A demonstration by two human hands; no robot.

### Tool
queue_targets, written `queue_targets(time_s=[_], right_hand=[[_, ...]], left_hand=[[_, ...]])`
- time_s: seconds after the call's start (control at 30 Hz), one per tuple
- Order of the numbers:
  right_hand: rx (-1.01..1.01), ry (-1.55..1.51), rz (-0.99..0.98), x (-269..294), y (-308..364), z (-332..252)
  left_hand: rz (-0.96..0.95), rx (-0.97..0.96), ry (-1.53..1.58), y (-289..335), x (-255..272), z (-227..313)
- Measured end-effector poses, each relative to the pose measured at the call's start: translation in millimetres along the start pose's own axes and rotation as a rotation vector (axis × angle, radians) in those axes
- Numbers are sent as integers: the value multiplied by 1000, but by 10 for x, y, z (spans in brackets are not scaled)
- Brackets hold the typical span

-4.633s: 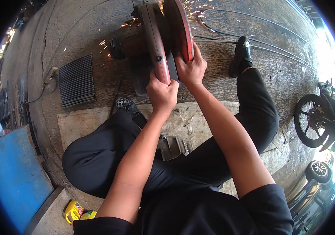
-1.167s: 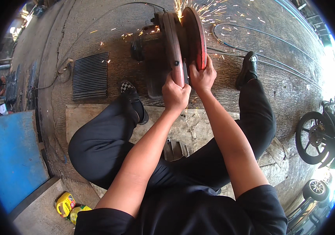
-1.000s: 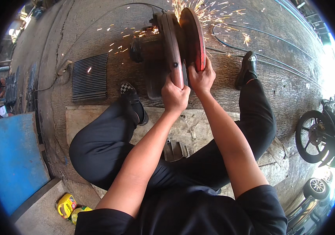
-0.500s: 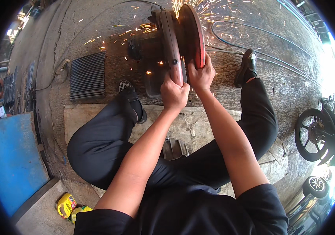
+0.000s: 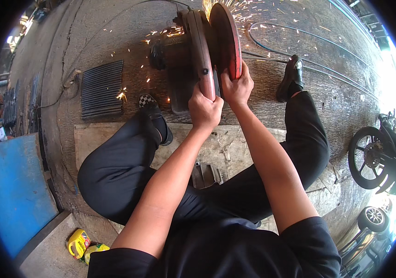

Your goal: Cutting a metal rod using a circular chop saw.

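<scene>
A chop saw [image 5: 199, 51] stands in front of me, throwing sparks from its far side. My left hand [image 5: 205, 110] is closed around the reddish end of its long handle. Right beside it, my right hand [image 5: 237, 89] is closed at the lower end of the saw's round, red-edged blade guard [image 5: 228, 39], thumb on the near left side and fingers at the right. The saw's grey base [image 5: 181, 90] shows under the handle. Whatever the blade is cutting stays hidden behind the machine.
A row of dark rods [image 5: 101, 90] lies left of the saw, near my shoe [image 5: 148, 102]. Cables [image 5: 309, 37] loop across the floor at right. A metal part [image 5: 205, 175] lies between my legs; a blue panel [image 5: 17, 185] and yellow packages [image 5: 78, 243] are left, a motorcycle [image 5: 369, 157] right.
Sparks have shifted, with one burst now over the rods. The saw handle and both hands sit very slightly higher in the picture; both grips are unchanged.
</scene>
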State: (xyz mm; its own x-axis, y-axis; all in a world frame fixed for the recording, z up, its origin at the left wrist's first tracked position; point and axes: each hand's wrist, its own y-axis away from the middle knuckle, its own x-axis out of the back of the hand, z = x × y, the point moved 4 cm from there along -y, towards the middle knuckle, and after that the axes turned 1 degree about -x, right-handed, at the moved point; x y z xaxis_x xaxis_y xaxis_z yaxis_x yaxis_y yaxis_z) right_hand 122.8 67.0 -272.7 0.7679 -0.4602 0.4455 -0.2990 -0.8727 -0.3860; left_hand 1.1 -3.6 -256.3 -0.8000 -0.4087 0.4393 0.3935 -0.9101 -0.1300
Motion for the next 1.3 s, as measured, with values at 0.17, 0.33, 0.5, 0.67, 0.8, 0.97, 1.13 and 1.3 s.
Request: queue_targets(time_s=[0.17,0.33,0.5,0.67,0.8,0.97,1.13,1.3], right_hand=[[-56,21,-49,1,14,23],[-62,18,-58,-10,15,41],[-68,6,-69,-1,20,6],[-51,14,-41,-17,18,57],[-20,28,-31,-17,19,60],[-27,31,-49,-19,26,56],[-36,36,-48,-18,29,65],[-63,37,-52,-12,31,66]], left_hand=[[-19,39,28,9,13,34],[-16,33,32,11,18,44],[-34,53,21,9,17,11],[-37,65,62,13,2,-1],[-34,58,49,15,0,-9],[-23,33,33,11,4,-7],[-15,26,74,14,9,24],[-11,17,64,14,8,24]])
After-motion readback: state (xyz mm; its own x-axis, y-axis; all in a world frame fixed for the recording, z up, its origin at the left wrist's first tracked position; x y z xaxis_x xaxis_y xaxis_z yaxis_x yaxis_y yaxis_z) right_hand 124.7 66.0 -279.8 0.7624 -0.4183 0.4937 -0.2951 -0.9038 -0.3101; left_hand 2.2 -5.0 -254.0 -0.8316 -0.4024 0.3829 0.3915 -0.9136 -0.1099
